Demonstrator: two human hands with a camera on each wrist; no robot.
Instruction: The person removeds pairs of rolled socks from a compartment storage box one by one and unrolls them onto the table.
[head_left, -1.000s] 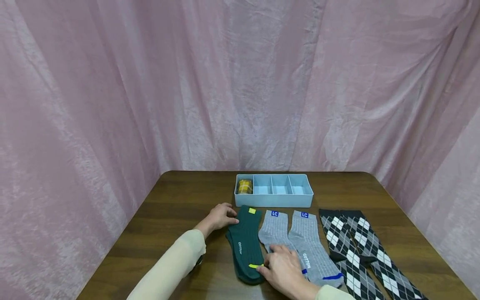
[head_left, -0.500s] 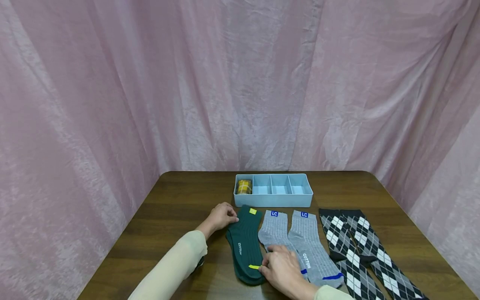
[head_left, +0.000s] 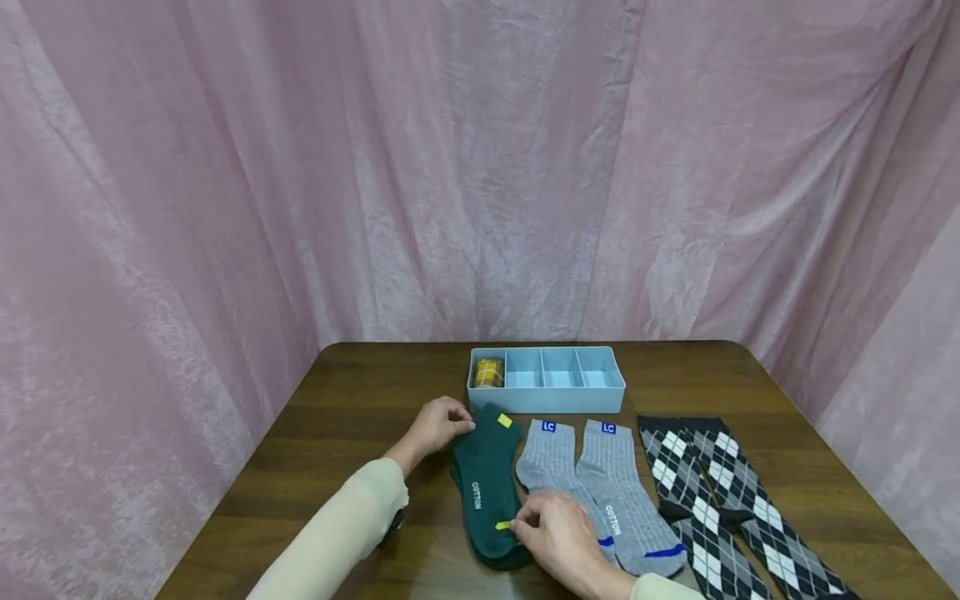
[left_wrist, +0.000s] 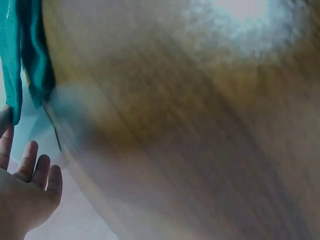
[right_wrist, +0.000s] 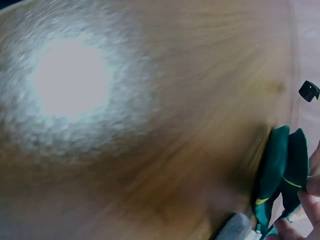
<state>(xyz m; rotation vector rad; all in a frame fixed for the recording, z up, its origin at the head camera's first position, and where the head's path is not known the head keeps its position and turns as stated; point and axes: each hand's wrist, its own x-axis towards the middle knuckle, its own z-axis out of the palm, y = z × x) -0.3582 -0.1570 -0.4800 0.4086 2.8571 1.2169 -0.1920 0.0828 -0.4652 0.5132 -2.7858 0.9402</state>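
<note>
Two green socks lie one over the other at the middle of the table in the head view. My left hand (head_left: 437,427) pinches the upper green sock (head_left: 487,475) by its cuff, at the left edge. Near the yellow toe stripe, my right hand (head_left: 561,533) pinches the same sock between thumb and finger. The wrist views show a gap between the upper sock (right_wrist: 298,155) and the lower sock (right_wrist: 274,165), so the upper one is lifted. In the left wrist view, the other fingers of my left hand (left_wrist: 30,195) are spread apart from the fabric.
A light blue divided box (head_left: 546,402) stands behind the socks, with a rolled yellow plaid bundle (head_left: 489,373) in its left compartment. To the right lie a pair of grey socks (head_left: 611,483) and a pair of black argyle socks (head_left: 720,492). A pink curtain (head_left: 480,167) hangs behind the table.
The upper green sock has come up off the lower one and shifted slightly left. My left hand has risen a little with the cuff, and my right fingers now pinch near the toe.
</note>
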